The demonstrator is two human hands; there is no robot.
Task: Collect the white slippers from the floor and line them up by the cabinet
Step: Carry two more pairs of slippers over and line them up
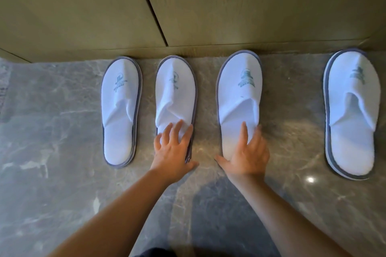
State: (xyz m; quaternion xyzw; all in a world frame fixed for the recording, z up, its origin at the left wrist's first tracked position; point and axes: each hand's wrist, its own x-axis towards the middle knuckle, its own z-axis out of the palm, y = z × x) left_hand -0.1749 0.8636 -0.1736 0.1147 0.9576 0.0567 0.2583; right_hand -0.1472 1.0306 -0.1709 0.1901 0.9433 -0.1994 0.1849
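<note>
Already toes-to-cabinet (188, 6) along the floor's (62, 173) far edge, four white slippers (353, 110) lie lengthwise away from the person, whose left hand (173, 152) and right hand (246, 152) rest flat, fingers (243, 131) spread and gripping nothing, on the middle pair's heels.

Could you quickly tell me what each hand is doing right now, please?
Left hand: open, flat on second slipper.
Right hand: open, flat on third slipper.

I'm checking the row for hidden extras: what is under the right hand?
The right hand lies flat, fingers spread, on the heel of the third slipper from the left. The heel end is covered, so anything beneath it cannot be seen. Marble floor surrounds it.
</note>
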